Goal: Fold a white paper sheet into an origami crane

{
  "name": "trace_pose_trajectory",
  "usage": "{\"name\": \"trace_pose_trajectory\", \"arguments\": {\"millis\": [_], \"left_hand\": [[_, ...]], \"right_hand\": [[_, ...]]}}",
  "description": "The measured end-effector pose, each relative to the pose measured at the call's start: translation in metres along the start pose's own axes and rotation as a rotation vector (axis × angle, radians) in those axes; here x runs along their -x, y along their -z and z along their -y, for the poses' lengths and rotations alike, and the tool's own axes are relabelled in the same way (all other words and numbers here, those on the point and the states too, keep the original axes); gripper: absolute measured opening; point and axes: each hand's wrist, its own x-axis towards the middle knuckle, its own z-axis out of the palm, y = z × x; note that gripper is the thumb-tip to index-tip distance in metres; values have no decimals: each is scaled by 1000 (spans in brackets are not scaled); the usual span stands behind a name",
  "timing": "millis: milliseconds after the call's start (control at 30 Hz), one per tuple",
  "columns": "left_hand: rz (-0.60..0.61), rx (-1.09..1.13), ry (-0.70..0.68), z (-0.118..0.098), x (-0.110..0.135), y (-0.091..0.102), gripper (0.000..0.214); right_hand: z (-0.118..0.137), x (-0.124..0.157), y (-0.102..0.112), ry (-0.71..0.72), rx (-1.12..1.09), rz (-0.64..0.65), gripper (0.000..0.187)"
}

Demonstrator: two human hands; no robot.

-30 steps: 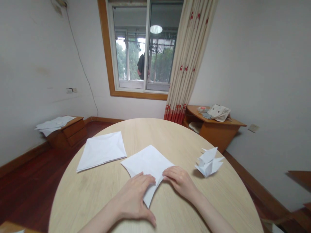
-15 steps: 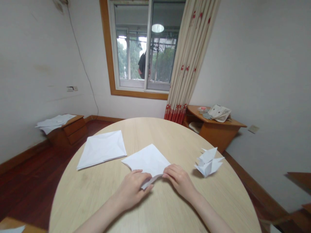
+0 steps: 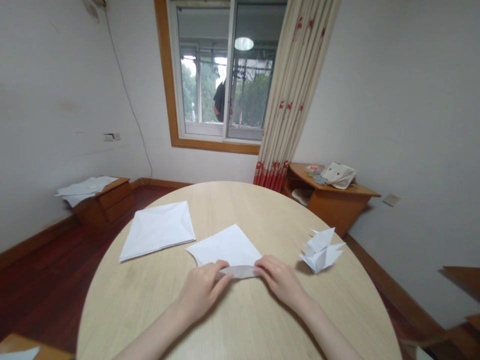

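Observation:
A white sheet of paper (image 3: 228,245) lies on the round wooden table (image 3: 232,320) with one corner pointing away from me. Its near edge is bent upward into a shaded flap between my hands. My left hand (image 3: 204,285) pinches the flap's left end between thumb and fingers. At the flap's right end, my right hand (image 3: 279,277) grips the paper with its fingertips. Part of the near edge is hidden under my fingers.
A stack of white paper (image 3: 159,230) rests at the table's left. Folded paper pieces (image 3: 320,250) stand on the right side. Beyond the table are a low drawer cabinet (image 3: 114,200) with papers on it and a corner desk (image 3: 333,195) holding a cloth bag.
The paper's near edge has been folded up, and its near corner no longer hangs toward me. Both hands have shifted slightly and now hold the flap level between them.

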Motion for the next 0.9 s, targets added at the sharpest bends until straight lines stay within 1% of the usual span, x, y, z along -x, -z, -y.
{"name": "trace_pose_trajectory", "arguments": {"millis": [167, 300, 433, 533, 700, 800, 900], "left_hand": [[-82, -28, -2, 2, 1, 0, 23], [-209, -26, -51, 5, 1, -2, 24], [-315, -23, -87, 7, 0, -1, 27], [-347, -68, -120, 7, -2, 1, 26], [-356, -170, -181, 6, -4, 1, 26], [-371, -225, -198, 7, -4, 1, 25], [-394, -263, -207, 8, -5, 0, 22]], "right_hand": [[4, 0, -6, -68, -61, 12, 17], [13, 0, -6, -109, -138, 62, 15], [25, 1, -5, -89, -199, 107, 17], [31, 1, -7, -76, -236, 129, 17], [37, 2, -10, -93, -248, 165, 15], [40, 3, -11, -98, -194, 167, 15], [41, 3, -13, -61, -120, 156, 15]]}}
